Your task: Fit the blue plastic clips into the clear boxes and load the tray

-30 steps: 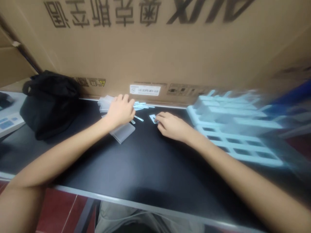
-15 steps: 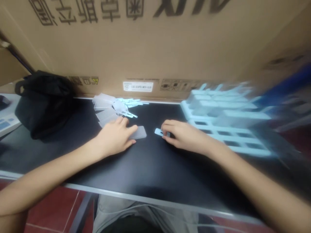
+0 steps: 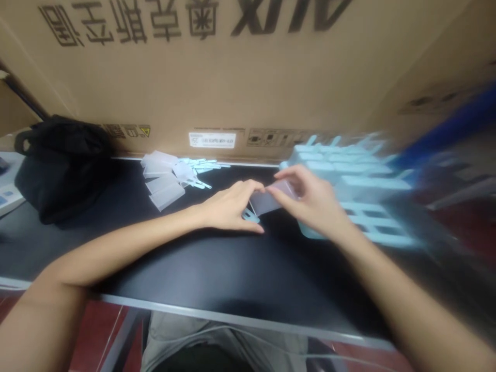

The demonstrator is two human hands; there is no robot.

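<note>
Right between the two hands, a translucent sleeve [image 3: 267, 202] is held just above the black table [image 3: 232, 268], a little beyond its middle and tilted so that its right end sits higher. The left hand [image 3: 228, 206] has its thumb and forefinger pinched together on the sleeve's left edge, with the other fingers curled down towards the tabletop. The right hand [image 3: 314, 202] grips the opposite end, thumb on top and fingers closed underneath. A small light-blue tab [image 3: 250, 215] shows at the sleeve's lower left corner, beside the left fingertips; whether it touches them or lies on the table cannot be told. Behind the right hand stands a stack of light-blue trays [image 3: 364, 181], blurred in this view. Farther left, near the back edge of the table, a loose pile of sleeves [image 3: 163, 181] lies fanned out, with a scatter of thin blue strips [image 3: 203, 166] just beside it. A black bag [image 3: 62, 165] sits at the far left, and a large cardboard box [image 3: 248, 82] bearing a white label [image 3: 212, 139] rises along the back.
</note>
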